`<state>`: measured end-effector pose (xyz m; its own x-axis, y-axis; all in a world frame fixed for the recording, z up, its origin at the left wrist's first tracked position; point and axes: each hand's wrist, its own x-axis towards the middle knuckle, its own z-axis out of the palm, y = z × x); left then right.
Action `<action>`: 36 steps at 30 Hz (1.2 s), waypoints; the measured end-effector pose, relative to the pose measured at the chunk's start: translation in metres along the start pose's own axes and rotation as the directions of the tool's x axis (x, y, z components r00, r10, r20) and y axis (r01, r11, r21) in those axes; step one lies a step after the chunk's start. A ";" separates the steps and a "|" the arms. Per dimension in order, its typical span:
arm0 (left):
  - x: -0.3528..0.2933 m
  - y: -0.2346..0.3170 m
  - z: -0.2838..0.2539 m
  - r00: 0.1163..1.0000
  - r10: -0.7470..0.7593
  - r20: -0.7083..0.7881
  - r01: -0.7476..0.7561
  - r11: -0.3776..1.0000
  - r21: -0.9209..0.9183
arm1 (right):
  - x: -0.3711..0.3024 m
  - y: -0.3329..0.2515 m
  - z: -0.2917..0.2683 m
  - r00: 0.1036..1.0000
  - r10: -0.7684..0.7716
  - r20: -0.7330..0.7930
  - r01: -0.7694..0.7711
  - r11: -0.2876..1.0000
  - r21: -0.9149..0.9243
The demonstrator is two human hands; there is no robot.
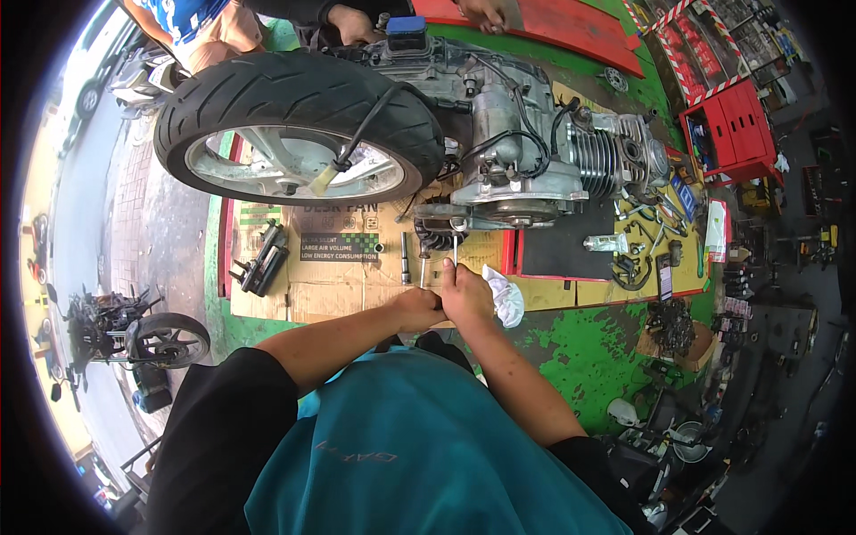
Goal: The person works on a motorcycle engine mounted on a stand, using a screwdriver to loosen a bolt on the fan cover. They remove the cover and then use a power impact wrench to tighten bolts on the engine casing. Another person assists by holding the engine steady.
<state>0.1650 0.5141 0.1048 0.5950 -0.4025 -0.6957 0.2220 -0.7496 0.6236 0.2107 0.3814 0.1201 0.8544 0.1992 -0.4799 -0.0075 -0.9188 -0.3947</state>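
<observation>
My right hand [467, 296] is closed around a silver wrench [456, 249], its far end up at the lower edge of the engine [499, 174]. Beside it, my left hand [417, 309] grips a slim metal tool handle [423, 270]; the two fists touch. That tool points at a dark, ridged round part [432, 234] below the engine casing, and its tip is too small to make out. Attached to the engine, a rear wheel with a black tire [294, 120] lies to the left. A long socket [405, 259] rests on the cardboard, left of my hands.
Flattened cardboard [343, 299] covers the bench. On it are a black bracket-like part [262, 259], a white rag [505, 297] and, at right, several hand tools [655, 227]. Two other people's hands [354, 24] show beyond the engine. A red cabinet [733, 132] stands far right.
</observation>
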 end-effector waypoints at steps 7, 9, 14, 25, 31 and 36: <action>0.005 0.008 -0.003 0.988 -0.135 0.077 0.129 0.988 0.086 | 0.009 0.011 0.009 0.998 -0.064 -0.024 0.064 0.998 0.003; 0.002 0.015 -0.006 0.984 -0.156 0.080 0.147 0.983 0.109 | 0.009 0.014 0.012 0.998 -0.063 -0.022 0.063 0.998 0.018; -0.001 0.029 -0.014 0.974 -0.216 0.071 0.207 0.971 0.118 | 0.011 0.017 0.009 0.994 -0.106 -0.015 0.107 0.990 0.087; -0.005 0.042 -0.017 0.951 -0.291 0.102 0.269 0.945 0.187 | 0.015 0.025 0.021 0.986 -0.159 -0.053 0.166 0.969 0.183; 0.012 0.005 -0.006 0.992 -0.055 0.113 0.036 0.987 0.159 | -0.001 0.011 0.001 0.988 -0.115 -0.100 0.119 0.992 0.035; 0.002 -0.009 -0.018 0.967 0.195 0.164 -0.198 0.980 0.004 | -0.035 0.025 0.001 0.973 -0.197 -0.117 0.188 0.978 -0.086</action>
<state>0.1786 0.5296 0.1042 0.4922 -0.6214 -0.6096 0.0969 -0.6568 0.7478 0.1800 0.3521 0.1259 0.8939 0.3353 -0.2976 0.1979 -0.8907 -0.4092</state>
